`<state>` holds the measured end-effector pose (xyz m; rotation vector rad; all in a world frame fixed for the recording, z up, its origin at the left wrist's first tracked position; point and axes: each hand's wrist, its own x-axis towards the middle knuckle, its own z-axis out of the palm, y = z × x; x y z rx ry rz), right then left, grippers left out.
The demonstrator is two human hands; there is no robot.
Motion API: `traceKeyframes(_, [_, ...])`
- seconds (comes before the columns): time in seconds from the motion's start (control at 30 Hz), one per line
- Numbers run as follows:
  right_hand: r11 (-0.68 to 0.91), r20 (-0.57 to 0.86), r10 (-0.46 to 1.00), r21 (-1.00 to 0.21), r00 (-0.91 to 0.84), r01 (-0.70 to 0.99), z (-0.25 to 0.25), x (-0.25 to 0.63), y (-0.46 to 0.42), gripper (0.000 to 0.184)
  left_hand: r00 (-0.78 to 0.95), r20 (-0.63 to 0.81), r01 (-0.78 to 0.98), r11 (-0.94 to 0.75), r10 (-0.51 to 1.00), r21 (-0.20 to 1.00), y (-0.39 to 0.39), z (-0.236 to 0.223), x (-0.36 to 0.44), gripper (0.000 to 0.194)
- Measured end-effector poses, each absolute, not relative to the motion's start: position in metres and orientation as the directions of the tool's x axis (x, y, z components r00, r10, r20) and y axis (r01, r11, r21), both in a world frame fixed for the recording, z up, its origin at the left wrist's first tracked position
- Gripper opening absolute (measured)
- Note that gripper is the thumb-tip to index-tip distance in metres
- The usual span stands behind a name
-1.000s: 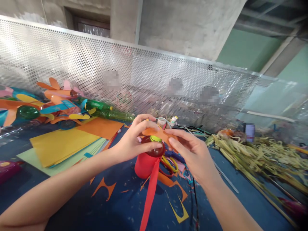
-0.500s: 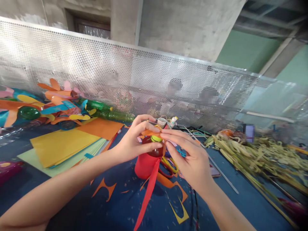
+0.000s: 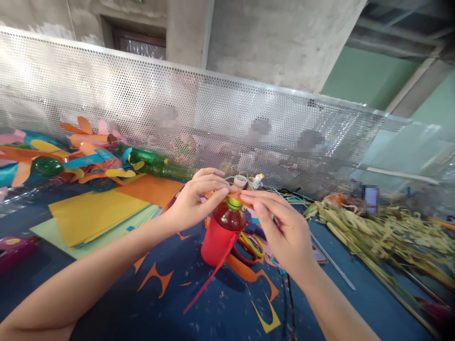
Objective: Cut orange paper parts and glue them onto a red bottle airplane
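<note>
A brown plastic bottle point(image 3: 231, 219) stands upright on the table, wrapped in red paper point(image 3: 215, 244). From its side a thin red paper strip point(image 3: 204, 286) hangs toward me. On its neck is a yellow-green cap point(image 3: 233, 203). My left hand point(image 3: 197, 199) and my right hand point(image 3: 284, 232) pinch a narrow orange paper piece point(image 3: 236, 194) between thumbs and fingers, right over the cap. Fingers cover most of that piece, so its full shape is hidden. Yellow-handled scissors point(image 3: 253, 245) lie just behind the bottle, to its right.
Coloured paper sheets point(image 3: 95, 213) are stacked at left, below paper-and-bottle models point(image 3: 95, 158). Orange cutouts point(image 3: 156, 279) and a yellow scrap point(image 3: 267, 319) lie near me. Dry husks point(image 3: 377, 237) spread along the right. A perforated metal panel point(image 3: 220, 113) borders the table's back.
My fingers have shifted slightly on the orange piece, and my left thumb has moved up from the bottle's shoulder. More of the bottle shows. The red strip has swung left and appears edge-on.
</note>
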<state>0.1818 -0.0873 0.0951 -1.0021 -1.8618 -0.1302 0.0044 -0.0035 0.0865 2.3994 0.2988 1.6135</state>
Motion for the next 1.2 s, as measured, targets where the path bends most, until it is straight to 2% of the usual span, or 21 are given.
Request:
traceKeyframes(0.17, [0.579,0.708,0.694,-0.443,-0.128,0.684,0.111,0.185,-0.086,0.012,0.388,0.825,-0.103,-0.871,0.410,0.481,-0.006,0.084,0.008,0.017])
traceKeyframes(0.27, [0.556,0.643,0.757,-0.535,-0.121,0.636,0.114,0.186,-0.086,0.011,0.381,0.808,-0.142,-0.835,0.450,0.532,-0.007,0.082,0.009,0.016])
traceKeyframes(0.37, [0.590,0.652,0.748,-0.567,-0.125,0.575,0.110,0.185,-0.084,0.007,0.355,0.801,-0.165,-0.811,0.482,0.561,-0.011,0.082,0.010,0.015])
traceKeyframes(0.57, [0.692,0.747,0.645,-0.483,-0.160,0.537,0.102,0.186,-0.074,0.004,0.294,0.759,-0.223,-0.730,0.581,0.646,-0.016,0.077,0.015,0.016])
traceKeyframes(0.73, [0.734,0.803,0.572,-0.414,-0.164,0.538,0.095,0.186,-0.061,0.006,0.185,0.754,-0.186,-0.731,0.630,0.656,-0.013,0.067,0.023,0.017])
traceKeyframes(0.93, [0.755,0.841,0.524,-0.388,-0.131,0.528,0.083,0.182,-0.052,0.008,0.110,0.742,-0.150,-0.727,0.662,0.670,-0.012,0.060,0.028,0.017])
traceKeyframes(1.2, [0.775,0.880,0.457,-0.324,-0.128,0.542,0.079,0.175,-0.056,0.014,0.061,0.683,-0.200,-0.661,0.728,0.723,-0.019,0.062,0.029,0.019])
